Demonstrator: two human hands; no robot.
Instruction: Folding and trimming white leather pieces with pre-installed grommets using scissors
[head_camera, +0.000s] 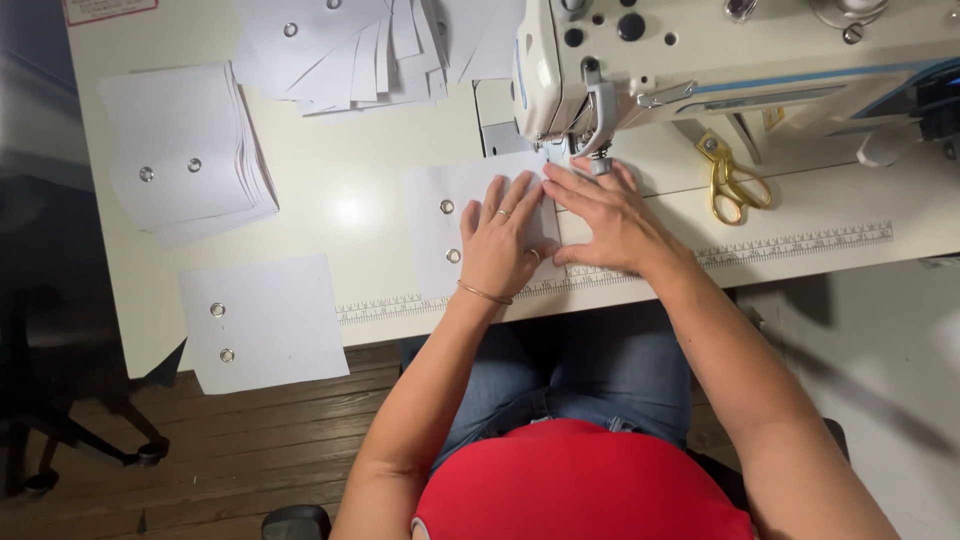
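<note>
Head camera looks down on a pale desk (380, 215) where both hands press flat, fingers spread and nothing clenched, on a white square piece (445, 235) with two metal eyelets. The left hand (500, 245) covers the piece's middle, beside the eyelets. The right hand (610, 220) lies just beside it, touching it at the thumb, fingertips reaching the presser foot (598, 150) of a white sewing machine (720, 50). Whether the needle is down in the piece cannot be told. Gold scissors (730, 185) lie under the machine's arm, to the right. A stack of similar pieces (190, 150) sits at the left, a fanned pile (350, 50) at the top, and a single piece (265, 320) overhangs the desk's near edge.
</note>
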